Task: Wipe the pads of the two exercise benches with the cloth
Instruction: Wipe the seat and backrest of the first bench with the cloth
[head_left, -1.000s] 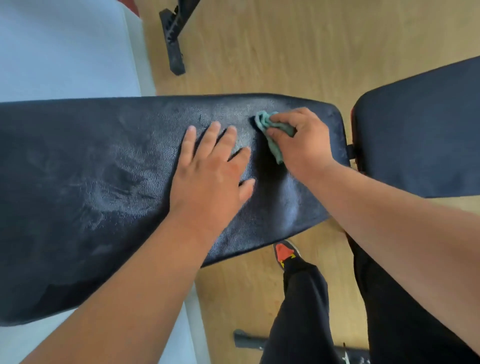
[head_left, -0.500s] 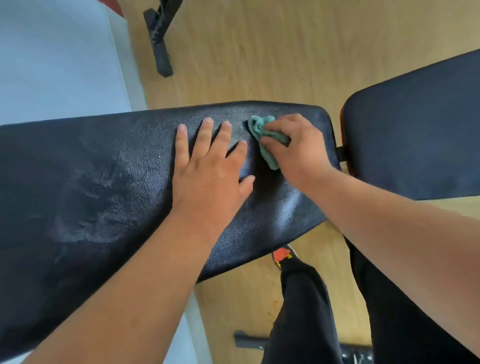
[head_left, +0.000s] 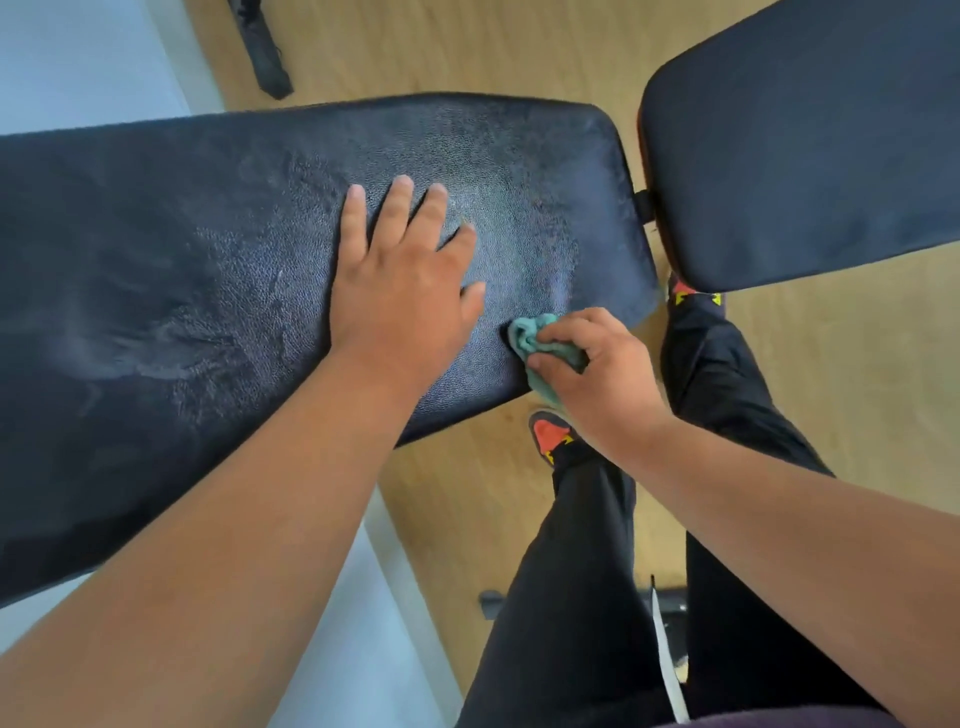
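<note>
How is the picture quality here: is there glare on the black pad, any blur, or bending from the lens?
Head view: pale sheen on the long pad right of the left hand; straight pad edges bow from the wide lens; right hand and cloth look slightly soft; the second pad is matte, without glare.

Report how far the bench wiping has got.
Done: wipe streaks cover much of the long pad. In hand: the right hand rubs the green cloth along its near edge, while the left hand rests flat. Left: the second pad shows no streaks.
</note>
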